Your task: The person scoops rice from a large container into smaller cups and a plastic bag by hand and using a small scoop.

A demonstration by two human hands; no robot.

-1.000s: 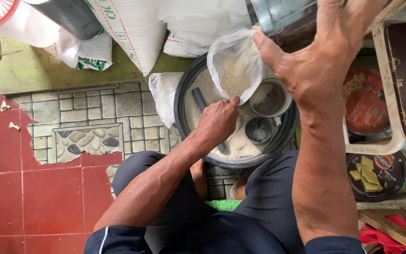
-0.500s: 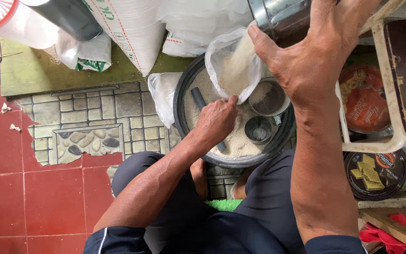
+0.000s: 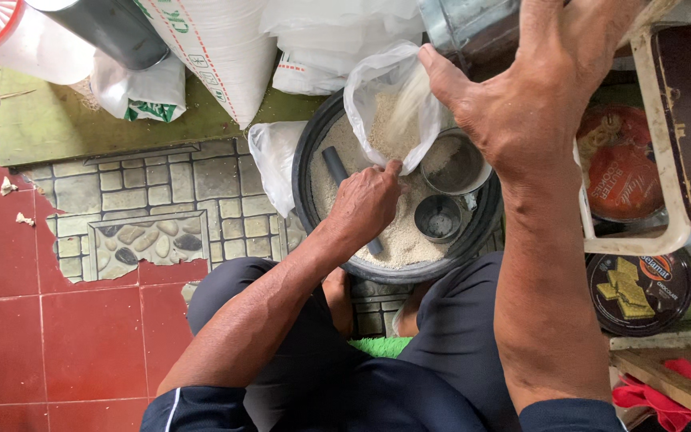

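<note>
Gripping the lower edge of a clear plastic bag (image 3: 389, 104) of rice, the left hand (image 3: 365, 204) hovers over the round basin (image 3: 313, 152) on the floor. Beyond, the right hand (image 3: 537, 96) closes around a metal scoop (image 3: 465, 24), tipping grain into the bag.

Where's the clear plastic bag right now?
Head view, upper centre: the clear plastic bag is over the far side of the round basin of grain, between the left hand and right hand.
</note>
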